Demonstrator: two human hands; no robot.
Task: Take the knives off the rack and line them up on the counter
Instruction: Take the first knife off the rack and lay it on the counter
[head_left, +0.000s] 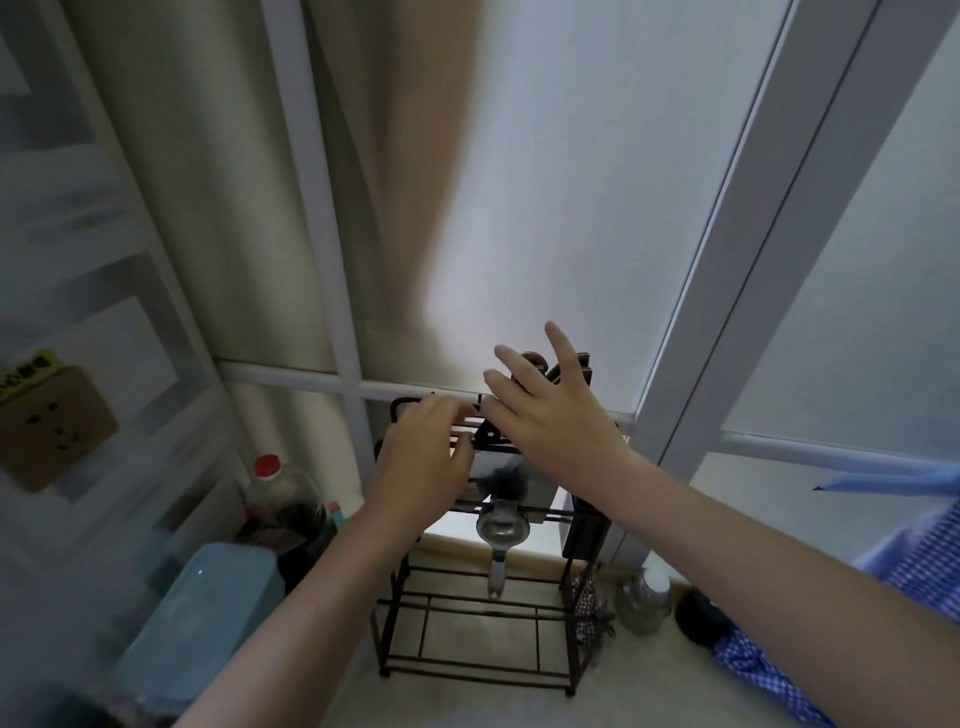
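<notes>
A black wire rack (478, 613) stands on the pale counter against a frosted window. Dark knife handles (540, 364) stick up from the rack's top right, and wide blades (540, 486) hang below them. My left hand (421, 457) rests on the rack's top bars with its fingers curled, and whether it grips a bar is unclear. My right hand (550, 410) hovers with its fingers spread right in front of the knife handles, holding nothing.
A metal ladle (503, 530) hangs from the rack's middle bar. A red-capped oil bottle (275, 493) and a teal container (208, 603) stand to the left. A glass jar (644, 597) and a dark round object (698, 616) sit to the right. Blue checked cloth (924, 571) fills the right edge.
</notes>
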